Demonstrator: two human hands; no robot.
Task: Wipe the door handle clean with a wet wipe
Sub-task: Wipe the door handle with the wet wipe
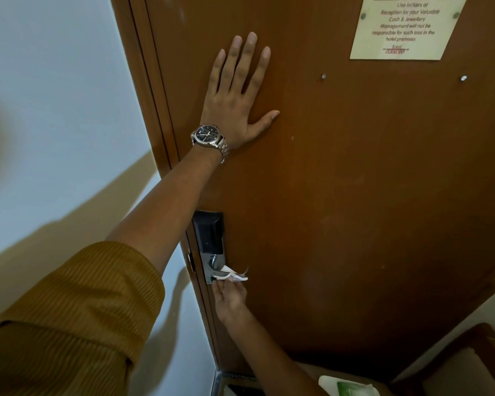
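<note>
A silver lever door handle [218,265] sticks out below a black electronic lock body [209,232] at the left edge of the brown door [355,195]. My right hand [229,297] reaches up from below and presses a white wet wipe [231,275] against the handle; the wipe covers most of the lever. My left hand [237,92], with a wristwatch, lies flat on the door well above the lock, fingers spread and holding nothing.
A pale notice sign [406,27] is fixed at the door's upper right, with two screw heads below it. The white wall [55,110] runs along the left. A white and green wipes packet [349,388] lies at the bottom, beside a wooden piece of furniture [469,364].
</note>
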